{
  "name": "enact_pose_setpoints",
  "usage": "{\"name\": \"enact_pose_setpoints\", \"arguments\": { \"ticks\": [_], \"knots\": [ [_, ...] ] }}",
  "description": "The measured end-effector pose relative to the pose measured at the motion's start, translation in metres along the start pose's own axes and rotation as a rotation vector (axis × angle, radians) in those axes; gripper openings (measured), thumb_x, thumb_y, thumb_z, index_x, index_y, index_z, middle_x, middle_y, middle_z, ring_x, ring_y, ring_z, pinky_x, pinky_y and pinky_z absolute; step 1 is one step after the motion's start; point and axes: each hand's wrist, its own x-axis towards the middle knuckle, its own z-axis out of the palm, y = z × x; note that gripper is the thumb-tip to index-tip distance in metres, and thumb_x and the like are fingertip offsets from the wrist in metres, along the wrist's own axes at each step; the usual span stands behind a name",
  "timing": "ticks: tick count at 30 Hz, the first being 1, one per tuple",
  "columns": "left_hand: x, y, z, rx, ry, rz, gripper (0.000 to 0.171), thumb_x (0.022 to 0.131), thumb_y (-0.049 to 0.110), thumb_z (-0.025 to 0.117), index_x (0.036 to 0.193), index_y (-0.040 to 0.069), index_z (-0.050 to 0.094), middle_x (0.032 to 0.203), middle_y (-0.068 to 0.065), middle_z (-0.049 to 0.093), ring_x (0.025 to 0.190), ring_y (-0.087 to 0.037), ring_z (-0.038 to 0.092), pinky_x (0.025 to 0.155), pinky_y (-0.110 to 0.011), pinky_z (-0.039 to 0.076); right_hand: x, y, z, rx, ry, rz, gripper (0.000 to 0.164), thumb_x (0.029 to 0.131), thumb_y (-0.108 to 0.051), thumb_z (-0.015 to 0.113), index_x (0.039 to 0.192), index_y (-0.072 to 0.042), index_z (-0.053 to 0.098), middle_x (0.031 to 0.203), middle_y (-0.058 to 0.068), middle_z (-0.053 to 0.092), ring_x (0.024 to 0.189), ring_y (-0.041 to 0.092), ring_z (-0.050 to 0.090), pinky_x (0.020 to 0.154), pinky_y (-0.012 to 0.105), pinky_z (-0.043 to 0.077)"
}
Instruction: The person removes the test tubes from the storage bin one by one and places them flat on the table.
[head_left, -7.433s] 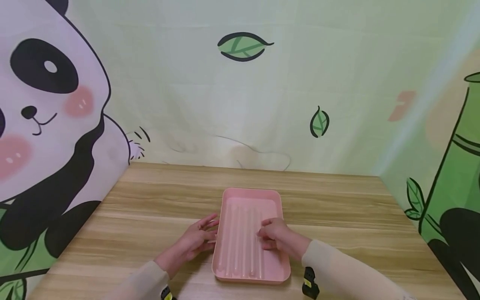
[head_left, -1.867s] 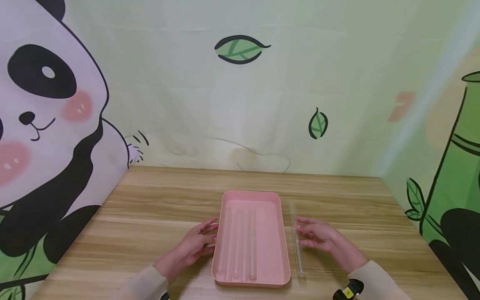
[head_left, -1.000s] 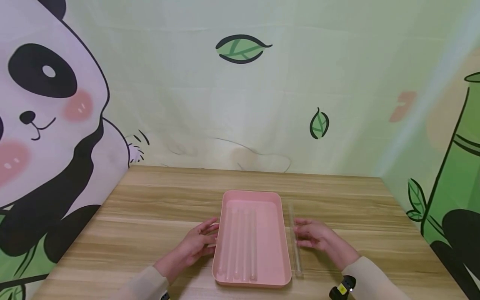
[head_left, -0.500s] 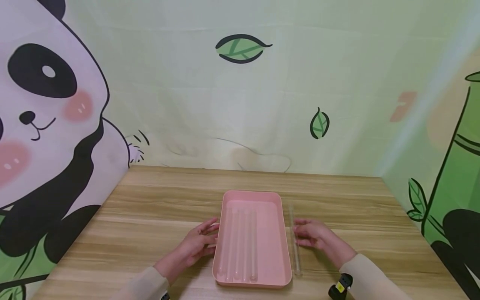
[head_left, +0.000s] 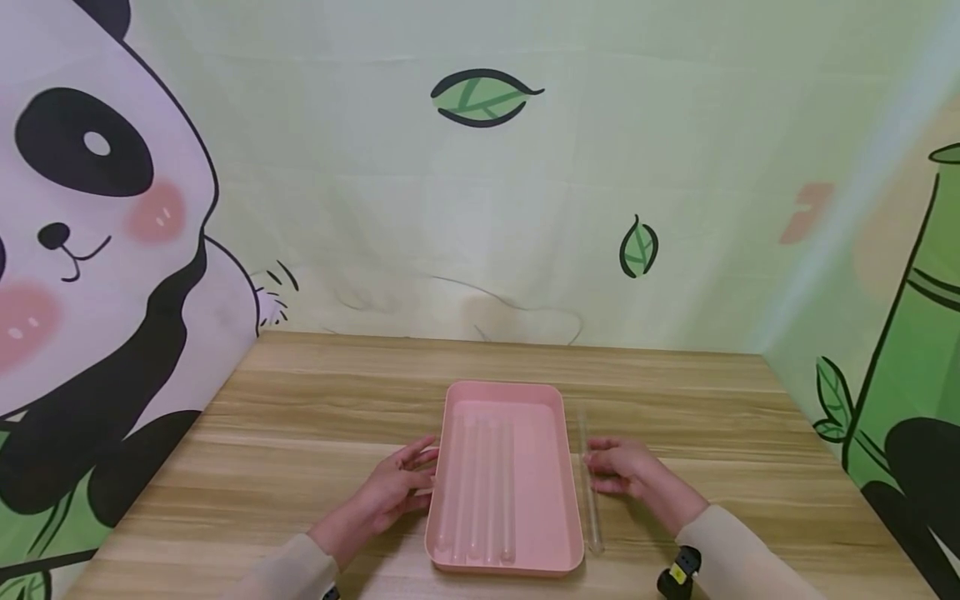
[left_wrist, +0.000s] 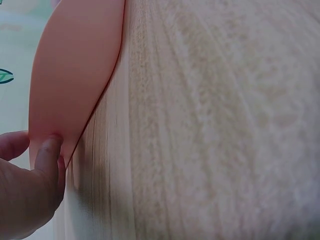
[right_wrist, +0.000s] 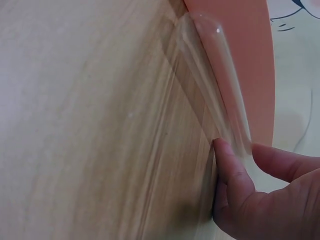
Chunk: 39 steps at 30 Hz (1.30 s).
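Observation:
A pink rectangular tray (head_left: 543,500) lies lengthwise before me on the wooden table. Several clear test tubes (head_left: 472,492) rest side by side in its left half, rounded ends toward me. Just outside the tray's right wall, my right hand (head_left: 626,471) pinches another clear test tube (right_wrist: 210,75) between thumb and fingers. That tube runs roughly parallel to the wall, and its rounded end shows close over the tabletop in the right wrist view. My left hand (head_left: 386,492) touches the tray's left outer wall with extended fingertips (left_wrist: 52,145).
The wooden table (head_left: 330,383) reaches back to a cloth backdrop (head_left: 360,183) printed with a panda and leaves. A printed bamboo stem is on the right side. Both wrists wear dark camera mounts, such as the right camera mount (head_left: 678,573).
Earlier my right hand was inside the tray at the rightmost tube; now it holds a tube outside, to the right. Over the last second it has edged slightly left. The left hand stays put.

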Motion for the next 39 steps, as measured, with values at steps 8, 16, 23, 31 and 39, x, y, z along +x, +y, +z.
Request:
{"name": "enact_pose_setpoints", "arguments": {
  "ticks": [8,16,23,31,39],
  "knots": [
    [0.0006,-0.0005,-0.0006,-0.006,0.003,0.004,0.074,0.091,-0.013,0.052,0.160,0.002,0.030,0.162,-0.030,0.033,0.147,-0.047,0.038,0.083,-0.031,0.057,0.0009,-0.0032,0.0030,-0.024,0.028,0.008,0.055,0.095,0.006,0.058,0.144,0.019,0.038,0.090,0.003,0.065,0.080,0.009,0.061,0.071,0.029,0.063],
    [-0.0002,-0.0010,-0.0015,-0.002,-0.019,0.005,0.074,0.092,-0.013,0.052,0.160,0.002,0.027,0.163,-0.030,0.031,0.148,-0.048,0.036,0.085,-0.031,0.057,-0.0008,-0.0049,0.0060,-0.045,0.037,0.003,0.054,0.093,0.006,0.060,0.142,0.020,0.040,0.090,0.004,0.066,0.078,0.010,0.061,0.068,0.029,0.063],
    [0.0003,-0.0014,-0.0017,-0.002,-0.028,0.009,0.075,0.092,-0.013,0.052,0.160,0.002,0.026,0.163,-0.030,0.030,0.148,-0.048,0.036,0.087,-0.032,0.057,0.0001,-0.0062,0.0070,-0.077,0.043,0.009,0.054,0.094,0.006,0.060,0.142,0.020,0.040,0.088,0.004,0.065,0.079,0.010,0.061,0.068,0.030,0.063],
    [0.0004,-0.0032,-0.0020,-0.001,-0.006,0.007,0.075,0.091,-0.013,0.053,0.160,0.002,0.028,0.162,-0.030,0.033,0.147,-0.047,0.038,0.086,-0.032,0.058,0.0030,-0.0061,0.0069,-0.116,0.037,0.009,0.053,0.093,0.007,0.060,0.140,0.021,0.041,0.090,0.007,0.067,0.078,0.010,0.062,0.069,0.031,0.063],
    [0.0012,-0.0034,-0.0016,-0.012,0.006,0.012,0.075,0.090,-0.014,0.053,0.159,0.002,0.030,0.161,-0.030,0.034,0.147,-0.048,0.038,0.085,-0.033,0.058,0.0018,-0.0078,0.0089,-0.159,0.033,-0.006,0.053,0.095,0.005,0.060,0.141,0.021,0.040,0.094,0.010,0.067,0.083,0.012,0.061,0.073,0.033,0.063]
  ]
}}
